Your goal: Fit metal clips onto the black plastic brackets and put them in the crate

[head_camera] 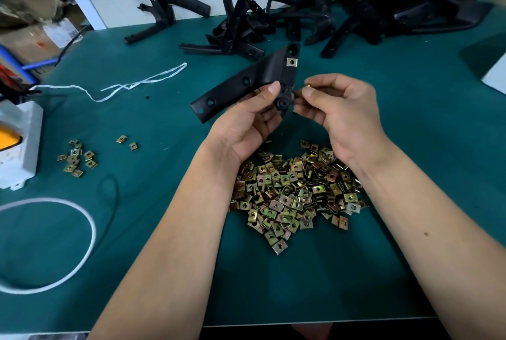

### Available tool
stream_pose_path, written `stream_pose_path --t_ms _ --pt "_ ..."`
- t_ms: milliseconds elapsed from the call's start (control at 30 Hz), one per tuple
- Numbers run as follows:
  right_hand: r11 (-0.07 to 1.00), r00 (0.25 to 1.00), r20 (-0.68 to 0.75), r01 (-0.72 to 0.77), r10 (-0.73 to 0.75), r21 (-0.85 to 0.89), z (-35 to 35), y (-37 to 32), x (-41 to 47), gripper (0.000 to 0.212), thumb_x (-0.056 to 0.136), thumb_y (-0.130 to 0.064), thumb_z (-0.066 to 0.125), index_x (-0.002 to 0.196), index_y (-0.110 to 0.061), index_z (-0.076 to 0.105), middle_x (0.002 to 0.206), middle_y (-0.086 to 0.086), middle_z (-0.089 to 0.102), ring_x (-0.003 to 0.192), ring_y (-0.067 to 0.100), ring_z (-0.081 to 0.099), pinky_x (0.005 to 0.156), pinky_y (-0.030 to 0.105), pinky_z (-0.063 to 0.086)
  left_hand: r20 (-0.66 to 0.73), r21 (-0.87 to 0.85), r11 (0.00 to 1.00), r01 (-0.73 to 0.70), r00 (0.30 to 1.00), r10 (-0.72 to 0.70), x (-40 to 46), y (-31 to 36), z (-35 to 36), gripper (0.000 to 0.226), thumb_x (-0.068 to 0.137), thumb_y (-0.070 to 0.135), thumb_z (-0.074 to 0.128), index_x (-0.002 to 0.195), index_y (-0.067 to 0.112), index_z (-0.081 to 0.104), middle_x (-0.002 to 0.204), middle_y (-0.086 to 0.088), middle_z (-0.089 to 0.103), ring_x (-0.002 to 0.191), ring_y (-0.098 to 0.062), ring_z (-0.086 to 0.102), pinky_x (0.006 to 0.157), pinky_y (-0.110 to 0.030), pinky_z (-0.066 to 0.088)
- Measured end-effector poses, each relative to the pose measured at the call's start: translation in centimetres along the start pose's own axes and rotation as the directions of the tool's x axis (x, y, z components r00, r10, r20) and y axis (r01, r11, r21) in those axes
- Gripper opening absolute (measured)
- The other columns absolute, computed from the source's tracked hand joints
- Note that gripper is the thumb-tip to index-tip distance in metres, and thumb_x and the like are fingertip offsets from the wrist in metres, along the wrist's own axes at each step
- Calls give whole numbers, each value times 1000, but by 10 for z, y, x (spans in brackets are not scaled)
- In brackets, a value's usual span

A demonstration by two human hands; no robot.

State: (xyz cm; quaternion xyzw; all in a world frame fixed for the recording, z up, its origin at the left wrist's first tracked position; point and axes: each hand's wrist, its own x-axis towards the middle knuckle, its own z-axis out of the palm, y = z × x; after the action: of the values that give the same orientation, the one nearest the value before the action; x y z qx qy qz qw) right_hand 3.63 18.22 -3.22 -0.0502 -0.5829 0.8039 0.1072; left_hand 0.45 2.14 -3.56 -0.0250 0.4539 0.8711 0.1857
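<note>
Item: black bracket [241,87], held above the green surface [164,109]. Your left hand [246,120] grips it from below, thumb pressed on its face near the round boss. One metal clip [292,61] is already seated on the upper tab.

Item: loose clip [308,86], pinched between thumb and forefinger of your right hand [336,109], just beside the bracket's lower edge and not yet on it. Both sets of fingers are clenched on their parts; neither hand is free.

Stock: main clip heap [295,191] lies under your wrists; a small clip cluster [76,159] sits to the left. Unfitted brackets [356,11] are piled at the far edge. The crate is not in view.

Risks, as judged from here:
- The clip is small and only its edge shows; if it goes in skewed, it may jam or spring off into the heap.
- Your left thumb sits close to the fitting point and could get nipped or block the slide.
- Your forearms hang over the heap, so a dropped wrist could scatter the clips.
</note>
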Motion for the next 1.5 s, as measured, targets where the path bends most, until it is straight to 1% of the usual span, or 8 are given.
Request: stream_pose_path --t_ms 167,300,467,867,1033,1200,1333,1500 --pt "997 998 6 -67 67 45 1 -1 -1 10 86 6 75 91 -4 77 94 15 75 92 26 74 78 31 61 -26 -15 1000 -2 1000 1 0 0 1 6 90 9 70 92 14 70 90 -1 74 75 -10 69 68 -21 57" --pt "990 995 9 -100 99 99 1 -2 -2 9 87 4 75 89 -4 79 88 12 77 80 21 73 72 27 60 -19 11 1000 3 1000 -3 -1 0 2 5 90 10 70 92 14 70 89 -1 74 75 -9 68 67 -21 57" --pt "994 996 17 -85 84 67 2 -2 -3 7 87 3 76 90 -3 78 83 11 77 74 20 73 70 27 61 -28 -3 1000 6 1000 -6 -2 0 4 6 92 9 69 95 14 70 99 -4 70 86 -13 65 77 -23 56" --pt "995 998 65 -25 19 95 6 -5 -9 12 90 7 70 94 -4 73 77 6 71 66 16 65 66 25 57 -39 -112 991 69 996 -74 -6 3 8 5 86 7 73 89 10 71 83 -3 73 67 -9 66 61 -18 56" --pt "990 995 100 -7 -8 142 8 -4 -11 18 91 9 66 96 -7 68 70 1 62 64 12 60 64 24 52 -17 -150 981 124 992 -128 -9 5 10 21 72 10 78 92 8 71 83 -3 71 65 -9 66 53 -19 55" --pt "992 994 102 10 -23 126 8 -3 -12 19 90 9 67 93 -10 66 69 -1 63 63 11 58 60 21 48 -56 -106 984 143 987 -150 -12 3 16 4 85 6 74 82 9 73 77 -2 71 62 -8 66 52 -17 53" --pt "994 995 97 -1 -9 106 6 -4 -11 20 89 8 68 97 -11 66 67 -2 63 62 11 58 59 21 47 -78 -45 987 154 984 -157 -12 3 18 22 90 6 72 69 11 76 74 -1 72 60 -7 66 52 -16 53" --pt "1000 999 48 8 -9 23 6 -3 -9 29 88 4 73 112 -5 59 67 0 64 62 13 61 60 24 49 -112 -22 992 126 985 -128 -11 3 18 14 90 5 72 77 11 72 73 0 71 61 -7 64 51 -16 52"
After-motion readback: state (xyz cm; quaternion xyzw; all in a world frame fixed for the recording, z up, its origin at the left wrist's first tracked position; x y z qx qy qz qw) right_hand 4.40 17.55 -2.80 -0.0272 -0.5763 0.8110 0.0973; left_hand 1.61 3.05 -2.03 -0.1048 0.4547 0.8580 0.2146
